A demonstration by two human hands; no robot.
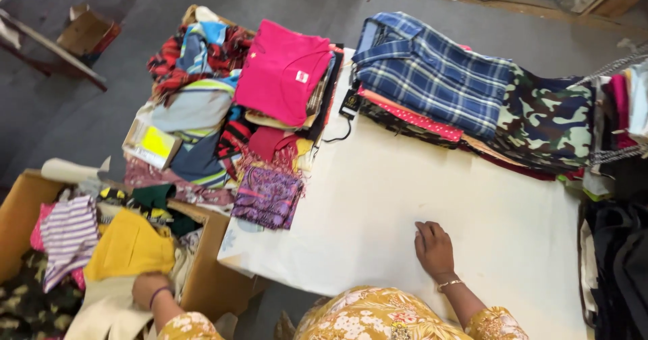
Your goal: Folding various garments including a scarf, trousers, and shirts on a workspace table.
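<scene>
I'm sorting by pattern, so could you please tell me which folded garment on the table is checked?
The blue plaid shirt, atop the far stack; beside it lies a camouflage piece, and the pink top is plain.

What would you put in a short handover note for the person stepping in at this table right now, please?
Left hand: down in the cardboard box of loose clothes, at a cream garment beside a yellow garment; grip hidden.
Right hand: flat on the white table, holding nothing.
Done: folded stacks at the far edge, the pink shirt and the blue plaid shirt on top.
Left: the box holds many unfolded clothes.
</scene>
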